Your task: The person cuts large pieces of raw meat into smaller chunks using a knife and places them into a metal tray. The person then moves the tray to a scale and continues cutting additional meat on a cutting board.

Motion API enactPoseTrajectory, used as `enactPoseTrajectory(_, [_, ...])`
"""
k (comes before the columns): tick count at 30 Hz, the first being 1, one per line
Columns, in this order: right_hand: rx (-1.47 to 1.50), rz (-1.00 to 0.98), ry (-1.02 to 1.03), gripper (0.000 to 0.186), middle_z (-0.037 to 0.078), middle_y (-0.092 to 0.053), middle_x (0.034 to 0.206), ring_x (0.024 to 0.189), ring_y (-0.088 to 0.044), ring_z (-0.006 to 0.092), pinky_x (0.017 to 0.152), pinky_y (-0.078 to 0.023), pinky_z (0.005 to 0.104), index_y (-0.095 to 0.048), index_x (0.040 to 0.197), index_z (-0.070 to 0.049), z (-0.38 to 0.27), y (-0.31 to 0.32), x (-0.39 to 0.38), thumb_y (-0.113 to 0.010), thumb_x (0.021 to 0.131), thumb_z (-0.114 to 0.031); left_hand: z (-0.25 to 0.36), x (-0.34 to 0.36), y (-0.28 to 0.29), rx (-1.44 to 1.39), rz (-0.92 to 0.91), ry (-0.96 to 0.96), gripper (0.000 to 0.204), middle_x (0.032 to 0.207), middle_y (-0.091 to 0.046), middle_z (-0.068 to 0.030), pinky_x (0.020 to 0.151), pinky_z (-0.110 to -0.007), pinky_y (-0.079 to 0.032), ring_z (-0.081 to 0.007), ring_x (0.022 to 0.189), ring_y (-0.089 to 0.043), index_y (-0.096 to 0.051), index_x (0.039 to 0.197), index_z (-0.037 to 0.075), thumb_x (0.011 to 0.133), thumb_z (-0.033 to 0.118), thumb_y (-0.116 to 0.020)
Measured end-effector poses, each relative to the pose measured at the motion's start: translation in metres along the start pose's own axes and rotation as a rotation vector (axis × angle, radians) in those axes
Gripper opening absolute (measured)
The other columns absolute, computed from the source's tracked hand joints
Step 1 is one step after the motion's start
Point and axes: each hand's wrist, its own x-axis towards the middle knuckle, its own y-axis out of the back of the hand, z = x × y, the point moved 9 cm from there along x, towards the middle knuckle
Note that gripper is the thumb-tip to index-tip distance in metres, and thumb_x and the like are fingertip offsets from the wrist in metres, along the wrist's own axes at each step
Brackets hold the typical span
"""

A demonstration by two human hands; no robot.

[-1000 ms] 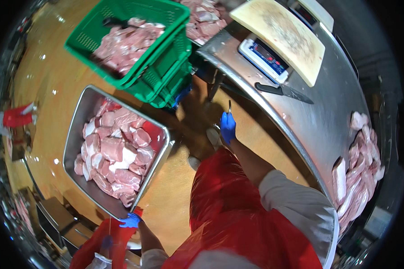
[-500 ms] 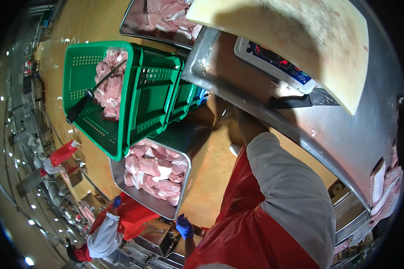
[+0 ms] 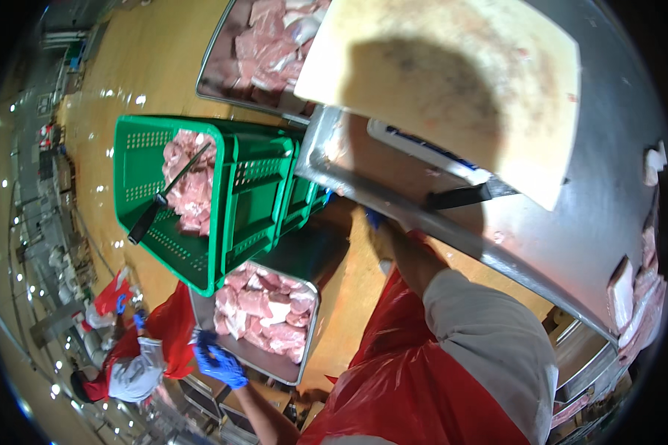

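Observation:
My left hand (image 3: 221,363), in a blue glove, is beside the lower left edge of a metal tub (image 3: 263,365) of pink raw meat cuts (image 3: 263,308). Its fingers are stretched out and apart, with nothing seen in them. My right hand (image 3: 373,217), also blue-gloved, hangs low between the steel table's edge (image 3: 416,215) and the stacked green crates (image 3: 256,215); its fingers are mostly hidden. The top crate holds meat pieces (image 3: 191,185), with a black-handled sharpening steel (image 3: 147,222) lying across its rim.
A large white cutting board (image 3: 531,96) leans over a digital scale (image 3: 427,152) on the table. A black-handled knife (image 3: 460,196) lies near the table edge. Another meat tub (image 3: 219,74) stands beyond the crates. Co-workers in red aprons (image 3: 172,334) are at the left.
My left hand has moved left and up, alongside the tub. Blue glove of my right hand now shows below the table edge. The whole view has shifted slightly.

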Motion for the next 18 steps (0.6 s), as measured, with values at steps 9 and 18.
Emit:
enactPoseTrajectory(9, [0.511, 0.475, -0.094, 0.019, 0.006, -0.06, 0.071, 0.058, -0.057, 0.015, 0.056, -0.051, 0.0336, -0.062, 0.091, -0.005, -0.084, 0.284, -0.172, -0.065, 0.091, -0.024, 0.184, 0.173, -0.072, 0.587, -0.079, -0.516, 0.066, 0.145, -0.042, -0.0197, 0.107, -0.051, -0.034, -0.0361, 0.135, -0.039, -0.038, 0.143, 0.002, 0.082, 0.008, -0.061])
enactPoseTrajectory(18, [0.649, 0.56, -0.697, 0.036, 0.017, -0.069, 0.091, 0.082, -0.069, 0.0287, 0.067, -0.056, 0.0443, -0.066, 0.087, -0.002, -0.025, 0.3, -0.097, -0.073, 0.083, -0.037, 0.053, 0.269, -0.191, 1.125, -0.397, -0.303, 0.021, 0.104, -0.072, -0.0095, 0.078, -0.043, -0.054, -0.0284, 0.096, -0.07, -0.069, 0.105, 0.015, 0.091, 0.018, -0.055])
